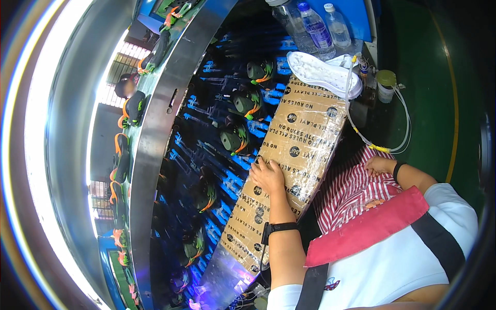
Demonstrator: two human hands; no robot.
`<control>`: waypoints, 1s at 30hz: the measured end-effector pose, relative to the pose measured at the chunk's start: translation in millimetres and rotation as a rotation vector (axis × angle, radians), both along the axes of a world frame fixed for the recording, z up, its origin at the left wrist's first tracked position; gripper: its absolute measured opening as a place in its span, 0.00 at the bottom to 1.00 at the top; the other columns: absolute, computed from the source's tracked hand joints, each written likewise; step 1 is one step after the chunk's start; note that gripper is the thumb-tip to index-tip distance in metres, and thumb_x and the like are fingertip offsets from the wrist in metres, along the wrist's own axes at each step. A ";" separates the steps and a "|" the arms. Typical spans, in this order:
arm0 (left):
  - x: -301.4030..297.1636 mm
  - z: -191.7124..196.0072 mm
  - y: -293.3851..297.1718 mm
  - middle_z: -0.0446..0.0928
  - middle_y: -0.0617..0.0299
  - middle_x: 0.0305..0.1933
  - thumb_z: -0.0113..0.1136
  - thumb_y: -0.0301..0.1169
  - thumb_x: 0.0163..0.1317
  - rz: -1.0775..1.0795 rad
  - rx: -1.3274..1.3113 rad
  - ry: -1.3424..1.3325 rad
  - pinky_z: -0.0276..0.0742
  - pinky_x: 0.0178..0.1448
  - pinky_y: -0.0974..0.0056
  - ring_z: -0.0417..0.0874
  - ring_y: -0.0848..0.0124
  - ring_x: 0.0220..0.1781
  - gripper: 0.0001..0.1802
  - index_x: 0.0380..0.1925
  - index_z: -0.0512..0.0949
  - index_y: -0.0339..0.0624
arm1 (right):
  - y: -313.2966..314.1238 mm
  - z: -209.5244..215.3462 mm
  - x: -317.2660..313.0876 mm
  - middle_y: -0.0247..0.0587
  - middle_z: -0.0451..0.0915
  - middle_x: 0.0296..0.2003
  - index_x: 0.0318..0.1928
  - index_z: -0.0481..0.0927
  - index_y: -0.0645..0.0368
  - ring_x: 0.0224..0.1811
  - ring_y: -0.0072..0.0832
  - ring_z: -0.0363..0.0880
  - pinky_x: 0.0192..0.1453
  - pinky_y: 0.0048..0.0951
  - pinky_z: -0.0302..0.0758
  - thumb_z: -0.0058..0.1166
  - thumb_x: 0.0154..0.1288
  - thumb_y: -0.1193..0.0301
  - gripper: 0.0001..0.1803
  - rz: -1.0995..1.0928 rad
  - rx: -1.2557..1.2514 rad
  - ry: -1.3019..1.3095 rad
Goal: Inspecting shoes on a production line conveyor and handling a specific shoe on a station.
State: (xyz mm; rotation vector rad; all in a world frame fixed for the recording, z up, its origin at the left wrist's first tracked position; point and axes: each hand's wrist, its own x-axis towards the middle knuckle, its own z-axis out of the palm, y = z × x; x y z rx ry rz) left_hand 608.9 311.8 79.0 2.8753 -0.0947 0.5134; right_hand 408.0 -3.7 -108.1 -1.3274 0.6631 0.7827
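One left hand (267, 175), fingers slightly spread and holding nothing, lies on the counter (310, 135) in the head view. Right of the counter, the right hand (380, 165) rests against a striped apron (338, 196); whether it grips the cloth I cannot tell. The nearest dark shoe (232, 137) sits just past the counter's left edge, forward and left of the left hand, the nearer one; its long axis is hard to read.

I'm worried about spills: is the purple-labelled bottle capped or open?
Capped: the bottle has a blue cap on its neck.
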 end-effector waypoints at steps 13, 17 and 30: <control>-1.7 3.1 -2.4 0.63 0.44 0.58 0.47 0.44 0.57 0.013 0.003 0.006 0.49 0.65 0.49 0.58 0.49 0.63 0.25 0.53 0.69 0.44 | -0.8 -1.2 -0.9 0.44 0.78 0.24 0.41 0.75 0.61 0.17 0.26 0.74 0.19 0.23 0.70 0.36 0.63 0.74 0.13 0.014 0.009 -0.020; -1.8 3.7 -2.0 0.63 0.44 0.59 0.46 0.44 0.57 0.010 0.000 0.006 0.49 0.65 0.49 0.58 0.49 0.63 0.25 0.53 0.69 0.44 | -0.2 1.5 -1.7 0.42 0.78 0.22 0.35 0.76 0.61 0.15 0.25 0.73 0.17 0.23 0.70 0.44 0.62 0.70 0.09 -0.054 0.028 -0.021; -1.0 0.3 -0.2 0.63 0.43 0.58 0.46 0.43 0.57 0.005 -0.014 -0.002 0.49 0.65 0.48 0.58 0.48 0.62 0.25 0.52 0.69 0.43 | -0.2 0.3 -1.9 0.43 0.77 0.25 0.41 0.74 0.62 0.17 0.25 0.73 0.18 0.22 0.69 0.38 0.62 0.74 0.12 -0.046 0.037 -0.018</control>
